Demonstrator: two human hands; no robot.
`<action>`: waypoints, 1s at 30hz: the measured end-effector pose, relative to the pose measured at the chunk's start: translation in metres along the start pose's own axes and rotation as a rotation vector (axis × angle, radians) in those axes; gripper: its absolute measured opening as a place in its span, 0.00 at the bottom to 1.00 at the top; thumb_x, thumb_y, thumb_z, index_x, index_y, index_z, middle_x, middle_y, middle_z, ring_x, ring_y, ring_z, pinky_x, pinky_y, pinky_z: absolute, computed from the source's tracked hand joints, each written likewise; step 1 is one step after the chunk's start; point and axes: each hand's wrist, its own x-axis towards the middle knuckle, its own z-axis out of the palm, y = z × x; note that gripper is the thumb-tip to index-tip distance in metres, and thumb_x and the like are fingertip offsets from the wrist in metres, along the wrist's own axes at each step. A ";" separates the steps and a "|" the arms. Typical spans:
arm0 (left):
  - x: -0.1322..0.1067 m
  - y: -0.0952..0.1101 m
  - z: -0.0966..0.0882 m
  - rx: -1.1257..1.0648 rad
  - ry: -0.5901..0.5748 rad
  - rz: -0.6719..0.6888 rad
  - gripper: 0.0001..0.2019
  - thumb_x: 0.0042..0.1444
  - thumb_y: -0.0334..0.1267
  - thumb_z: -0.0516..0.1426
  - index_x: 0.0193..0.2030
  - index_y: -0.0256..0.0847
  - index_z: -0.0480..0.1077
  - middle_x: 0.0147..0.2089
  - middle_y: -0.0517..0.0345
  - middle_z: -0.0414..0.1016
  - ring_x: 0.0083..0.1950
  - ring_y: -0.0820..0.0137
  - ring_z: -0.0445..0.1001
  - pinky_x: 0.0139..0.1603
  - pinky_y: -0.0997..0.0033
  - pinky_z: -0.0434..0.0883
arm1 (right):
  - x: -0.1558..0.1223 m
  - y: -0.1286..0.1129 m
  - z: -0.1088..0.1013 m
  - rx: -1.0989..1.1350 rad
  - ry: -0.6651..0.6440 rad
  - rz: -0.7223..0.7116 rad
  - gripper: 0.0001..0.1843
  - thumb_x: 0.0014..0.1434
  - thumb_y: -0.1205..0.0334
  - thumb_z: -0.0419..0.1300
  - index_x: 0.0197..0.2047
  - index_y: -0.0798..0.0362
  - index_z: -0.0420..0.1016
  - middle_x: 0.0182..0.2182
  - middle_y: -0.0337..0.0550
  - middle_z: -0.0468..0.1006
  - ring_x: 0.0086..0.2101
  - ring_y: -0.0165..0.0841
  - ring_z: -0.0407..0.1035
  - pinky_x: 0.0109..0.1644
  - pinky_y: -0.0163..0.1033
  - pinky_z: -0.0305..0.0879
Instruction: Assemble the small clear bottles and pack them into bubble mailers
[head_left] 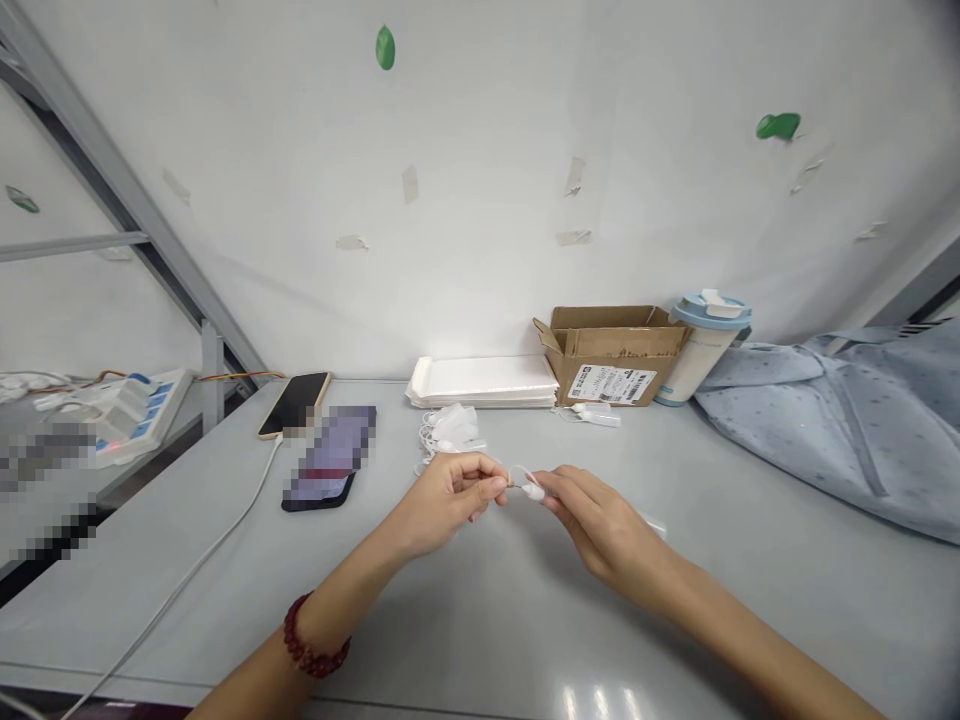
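My left hand (459, 497) is closed in a pinch, with a tiny brass-coloured tip (511, 483) showing at its fingertips. Facing it, my right hand (596, 515) pinches a small white plastic cap (533, 491) with a thin looped cord. The two sets of fingertips are close together above the grey table (480, 620). Just behind my left hand lies a pile of small white plastic pieces (454, 428) with thin loops. A similar clear-and-white piece (600, 415) rests in front of the cardboard box. Another clear piece (655, 524) is partly hidden behind my right hand.
Along the wall stand a stack of white envelopes (484, 378), an open cardboard box (619, 355) and a tumbler with a blue lid (705, 345). Blue patterned cloth (817, 430) lies at right. Two phones (296, 402), a white cable (217, 550) and a power strip (154, 415) are at left.
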 end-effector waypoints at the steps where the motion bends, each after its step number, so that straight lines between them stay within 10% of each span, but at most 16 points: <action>1: 0.000 0.000 0.000 0.003 -0.001 0.001 0.11 0.56 0.42 0.54 0.34 0.36 0.71 0.30 0.59 0.70 0.25 0.78 0.58 0.26 0.77 0.59 | 0.000 0.000 0.000 0.000 0.003 0.000 0.13 0.65 0.69 0.43 0.49 0.54 0.62 0.30 0.43 0.69 0.28 0.31 0.62 0.30 0.35 0.62; 30: -0.001 -0.012 0.020 0.228 0.125 0.077 0.09 0.56 0.38 0.51 0.30 0.37 0.69 0.27 0.58 0.72 0.28 0.73 0.67 0.29 0.75 0.64 | -0.003 -0.005 0.008 0.034 -0.086 0.066 0.14 0.63 0.73 0.44 0.48 0.55 0.64 0.31 0.45 0.70 0.28 0.31 0.65 0.29 0.34 0.64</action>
